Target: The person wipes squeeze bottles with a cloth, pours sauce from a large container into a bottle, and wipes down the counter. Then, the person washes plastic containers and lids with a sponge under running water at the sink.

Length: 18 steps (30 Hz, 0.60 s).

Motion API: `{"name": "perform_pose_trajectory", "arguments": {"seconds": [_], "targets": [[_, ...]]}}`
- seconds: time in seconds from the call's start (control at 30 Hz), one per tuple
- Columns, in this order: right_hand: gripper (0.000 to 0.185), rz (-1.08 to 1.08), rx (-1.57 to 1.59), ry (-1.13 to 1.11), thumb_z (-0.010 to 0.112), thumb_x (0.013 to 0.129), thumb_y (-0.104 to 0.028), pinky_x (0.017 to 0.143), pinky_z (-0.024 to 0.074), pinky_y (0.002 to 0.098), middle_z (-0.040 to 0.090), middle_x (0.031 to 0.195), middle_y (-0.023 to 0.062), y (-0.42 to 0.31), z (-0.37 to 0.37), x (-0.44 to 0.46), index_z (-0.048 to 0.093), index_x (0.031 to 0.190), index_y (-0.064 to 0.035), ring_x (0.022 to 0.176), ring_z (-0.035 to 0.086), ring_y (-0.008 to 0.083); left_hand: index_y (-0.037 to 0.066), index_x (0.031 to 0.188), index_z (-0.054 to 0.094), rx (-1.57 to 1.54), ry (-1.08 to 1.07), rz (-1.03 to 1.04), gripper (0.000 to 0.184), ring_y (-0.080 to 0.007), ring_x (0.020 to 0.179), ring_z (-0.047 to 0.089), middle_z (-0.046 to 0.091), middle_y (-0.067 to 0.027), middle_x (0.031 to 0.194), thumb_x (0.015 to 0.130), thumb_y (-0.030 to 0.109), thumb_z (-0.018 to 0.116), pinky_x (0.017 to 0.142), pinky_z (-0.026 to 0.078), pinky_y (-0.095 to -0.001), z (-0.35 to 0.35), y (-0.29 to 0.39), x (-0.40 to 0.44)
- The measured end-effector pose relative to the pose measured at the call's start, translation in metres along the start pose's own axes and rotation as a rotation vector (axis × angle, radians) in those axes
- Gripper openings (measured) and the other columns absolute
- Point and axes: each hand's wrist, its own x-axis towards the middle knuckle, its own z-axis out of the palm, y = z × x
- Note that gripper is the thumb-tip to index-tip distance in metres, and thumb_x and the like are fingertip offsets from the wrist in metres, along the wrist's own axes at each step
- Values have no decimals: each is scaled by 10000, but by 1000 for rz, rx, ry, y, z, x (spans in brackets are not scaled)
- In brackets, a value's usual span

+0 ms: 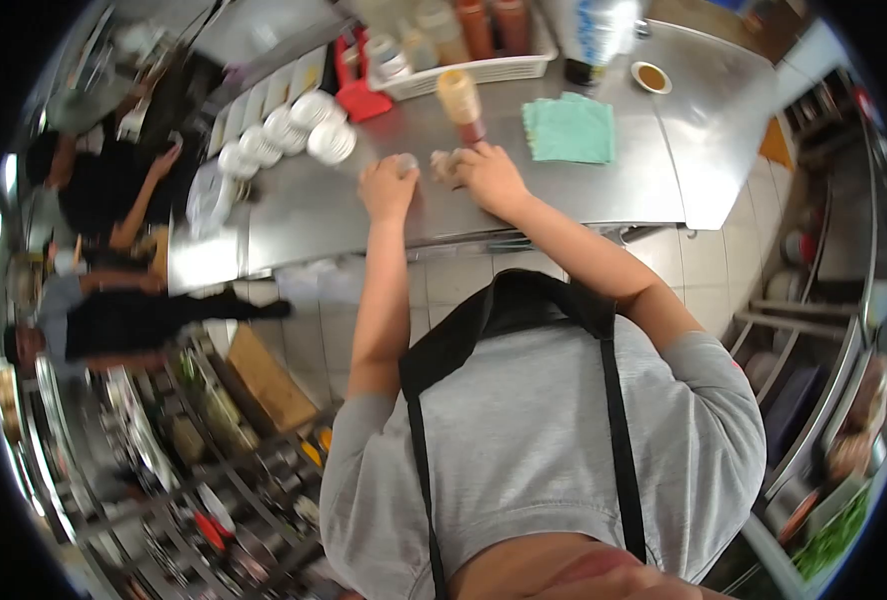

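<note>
On the steel counter, my left hand is closed round a small pale, clear thing near the counter's front edge. To its right, my right hand has its fingers bent over a small brownish item, which is too blurred to name. Just beyond my right hand stands a squeeze bottle with a yellowish upper part and a reddish lower part. A folded green cloth lies farther right on the counter.
Stacked white dishes and a red scoop are at the back left. Behind the squeeze bottle is a white basket of bottles. A small sauce dish sits at the right. Two people are at the far left.
</note>
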Motion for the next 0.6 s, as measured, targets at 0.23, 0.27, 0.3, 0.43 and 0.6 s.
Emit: {"name": "perform_pose_trajectory", "arguments": {"seconds": [0.23,0.27,0.3,0.43,0.6], "targets": [[469,129,18,302,699,711,-251,937,341,455,441,1225,138,36,-107,-83,555,1147,-152,1096,416,337,-70,1142,489,-199,416,245,590,-383,1002,497,523,-240,1077,692,224,733,893,382,-452,-26,40,-10],[470,226,72,301,695,714,-275,928,346,456,453,1206,142,51,-126,-110,559,1144,-143,1086,421,332,-59,1134,497,-316,425,252,521,-364,997,491,517,-216,1067,720,181,703,890,386,-439,-24,61,-19],[474,317,134,302,691,717,-300,919,350,457,466,1186,146,64,-141,-138,563,1142,-133,1076,426,327,-48,1125,505,-429,431,248,454,-344,992,486,511,-193,1056,747,138,674,887,389,-425,-26,90,-30],[275,715,116,739,646,768,-225,804,416,353,547,998,118,132,-199,-233,620,1002,-84,944,493,276,-27,1099,527,-566,237,524,362,-305,987,470,496,-158,1031,768,78,628,869,397,-400,-26,193,-46],[186,1055,266,1189,616,793,-217,692,436,287,556,883,73,214,-241,-318,661,894,-67,793,530,171,-3,1064,555,-561,-9,805,318,-307,997,453,497,-146,1035,764,86,614,883,350,-410,15,330,-51]]}}
